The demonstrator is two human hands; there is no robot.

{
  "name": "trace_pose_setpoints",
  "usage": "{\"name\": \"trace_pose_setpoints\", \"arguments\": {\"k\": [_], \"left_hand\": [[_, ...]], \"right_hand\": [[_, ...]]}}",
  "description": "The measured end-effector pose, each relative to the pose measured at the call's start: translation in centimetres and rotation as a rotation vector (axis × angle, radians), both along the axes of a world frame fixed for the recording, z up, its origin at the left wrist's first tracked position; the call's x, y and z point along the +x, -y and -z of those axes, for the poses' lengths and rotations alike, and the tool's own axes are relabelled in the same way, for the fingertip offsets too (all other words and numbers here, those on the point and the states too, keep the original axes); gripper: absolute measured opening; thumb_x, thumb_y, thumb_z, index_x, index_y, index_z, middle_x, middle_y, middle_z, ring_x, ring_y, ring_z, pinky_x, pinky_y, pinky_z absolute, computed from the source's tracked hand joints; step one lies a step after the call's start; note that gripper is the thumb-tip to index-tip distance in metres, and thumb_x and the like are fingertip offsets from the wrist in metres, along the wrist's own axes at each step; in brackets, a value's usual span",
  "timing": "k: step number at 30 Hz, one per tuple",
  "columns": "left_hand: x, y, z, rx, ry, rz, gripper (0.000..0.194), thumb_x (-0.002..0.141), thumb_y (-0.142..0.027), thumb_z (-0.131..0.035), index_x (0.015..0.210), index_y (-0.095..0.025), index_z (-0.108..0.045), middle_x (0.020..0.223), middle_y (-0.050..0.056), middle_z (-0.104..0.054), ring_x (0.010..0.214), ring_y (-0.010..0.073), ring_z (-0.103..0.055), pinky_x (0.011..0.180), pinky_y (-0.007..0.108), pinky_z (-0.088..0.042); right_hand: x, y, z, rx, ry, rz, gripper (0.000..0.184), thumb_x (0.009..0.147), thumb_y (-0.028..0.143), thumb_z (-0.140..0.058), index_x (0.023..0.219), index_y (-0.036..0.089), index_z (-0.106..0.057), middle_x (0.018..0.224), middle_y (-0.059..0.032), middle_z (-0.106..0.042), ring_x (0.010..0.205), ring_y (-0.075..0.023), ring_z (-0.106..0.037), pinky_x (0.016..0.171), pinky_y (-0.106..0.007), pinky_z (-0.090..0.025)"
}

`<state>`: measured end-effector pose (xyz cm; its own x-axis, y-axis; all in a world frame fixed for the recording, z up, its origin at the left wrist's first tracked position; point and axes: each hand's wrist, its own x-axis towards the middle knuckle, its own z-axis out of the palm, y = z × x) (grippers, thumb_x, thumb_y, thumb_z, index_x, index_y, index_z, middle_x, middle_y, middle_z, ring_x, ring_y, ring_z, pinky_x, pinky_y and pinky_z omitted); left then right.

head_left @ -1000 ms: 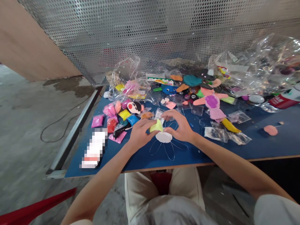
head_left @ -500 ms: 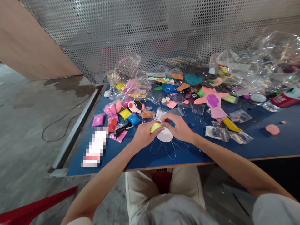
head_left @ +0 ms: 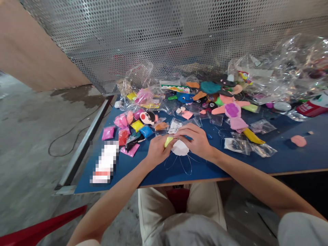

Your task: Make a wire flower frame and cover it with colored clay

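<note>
My left hand [head_left: 156, 150] is closed around a lump of yellow-green clay [head_left: 168, 140] near the front of the blue table [head_left: 256, 160]. My right hand [head_left: 194, 140] pinches the top of the same lump with its fingertips. Under both hands lies a white clay disc [head_left: 180, 149] with thin wire loops [head_left: 186, 164] fanning out toward the table's front edge.
Small bags of coloured clay [head_left: 128, 128] lie left of my hands. Finished clay figures [head_left: 232, 111] and crumpled clear plastic [head_left: 279, 71] crowd the back and right. A pink clay piece [head_left: 298, 140] sits far right. A perforated metal screen [head_left: 164, 37] stands behind the table.
My right hand came off the white disc and onto the yellow-green lump; my left hand closed tighter around it, so less of the clay shows.
</note>
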<state>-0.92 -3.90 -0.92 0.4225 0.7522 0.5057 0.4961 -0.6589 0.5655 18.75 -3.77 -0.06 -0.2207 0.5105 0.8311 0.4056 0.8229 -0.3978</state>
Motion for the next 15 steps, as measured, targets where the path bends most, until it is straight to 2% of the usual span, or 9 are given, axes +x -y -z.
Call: {"name": "trace_pose_setpoints", "arguments": {"k": [9,15], "left_hand": [[0.07,-0.1,0.27,0.048,-0.048,-0.025,0.041,0.106,-0.048,-0.047,0.1,-0.02,-0.075,0.078,0.006,-0.077,0.076,0.0203,-0.073,0.076,0.033,-0.049],[0.1,-0.07,0.34,0.033,-0.049,-0.028,0.037,0.106,-0.046,-0.049,0.1,-0.019,-0.075,0.083,0.007,-0.079,0.074,0.0207,-0.071,0.075,0.034,-0.048]], "right_hand": [[-0.04,0.07,0.09,0.002,0.012,0.023,0.012,0.101,0.026,-0.065,0.098,0.026,-0.077,0.091,-0.0028,-0.078,0.081,-0.0169,-0.071,0.076,-0.033,-0.058],[0.04,0.02,0.13,0.037,0.027,0.031,0.011,0.1,0.024,-0.066,0.096,0.026,-0.076,0.09,-0.0023,-0.078,0.079,-0.0162,-0.07,0.073,-0.031,-0.056]]}}
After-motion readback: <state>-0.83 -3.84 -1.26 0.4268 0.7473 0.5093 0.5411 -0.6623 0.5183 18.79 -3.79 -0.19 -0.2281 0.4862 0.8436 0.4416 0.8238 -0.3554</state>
